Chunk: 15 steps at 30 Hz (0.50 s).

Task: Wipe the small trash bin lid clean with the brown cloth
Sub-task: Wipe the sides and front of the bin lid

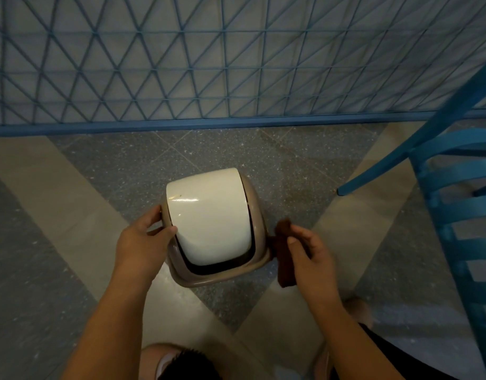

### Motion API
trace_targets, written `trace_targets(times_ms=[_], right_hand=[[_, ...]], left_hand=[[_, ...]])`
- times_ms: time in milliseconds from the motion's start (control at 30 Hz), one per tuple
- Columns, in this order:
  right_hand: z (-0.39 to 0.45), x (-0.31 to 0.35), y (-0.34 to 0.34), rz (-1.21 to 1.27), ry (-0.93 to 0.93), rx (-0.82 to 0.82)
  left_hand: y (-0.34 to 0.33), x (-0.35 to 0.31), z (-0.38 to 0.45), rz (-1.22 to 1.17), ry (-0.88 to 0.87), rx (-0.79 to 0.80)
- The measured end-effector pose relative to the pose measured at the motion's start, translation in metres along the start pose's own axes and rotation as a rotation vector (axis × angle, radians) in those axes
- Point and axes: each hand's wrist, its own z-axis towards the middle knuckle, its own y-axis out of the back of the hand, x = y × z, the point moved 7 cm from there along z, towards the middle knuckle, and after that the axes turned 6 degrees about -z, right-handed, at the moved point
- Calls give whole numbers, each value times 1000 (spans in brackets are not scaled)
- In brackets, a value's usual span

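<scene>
Centre of frame: small trash bin [236, 272] sitting on the tiled floor [99, 165], its cream swing lid [208, 215] facing up at me.

I am reading this as the set-up step, wiping not yet begun. Left hand [143, 242] is gripping the bin's left rim, fingers curled over the edge, thumb lying on the lid's margin, bracing it. Right hand [310, 256] is pinching the brown cloth [284, 259] between thumb and fingers; cloth is hanging just beside the bin's right rim, whether touching it I cannot tell.

Lid's long axis is running from upper left of centre down toward lower right of centre, curved surface domed upward, lower edge pointing at me above a dark gap.

Next move, as I am judging it: bringing the cloth across onto the cream surface and pressing lightly, since the lid probably swings under load.

Blue chair [455, 201] at right edge; blue lattice fence [236, 64] across the top.
</scene>
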Motion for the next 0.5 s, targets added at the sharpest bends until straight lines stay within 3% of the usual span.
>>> trace_targets(times_ms=[100,267,500], right_hand=[[-8,-11,-21,-111,-19,104],[6,-14,-25,-341,31,100],[52,34,-44,-591,115,159]], left_hand=[[-5,-6,-1,43,-52,53],[-9,-5,5,169,-113,99],[-10,-2,9,186,-140,123]])
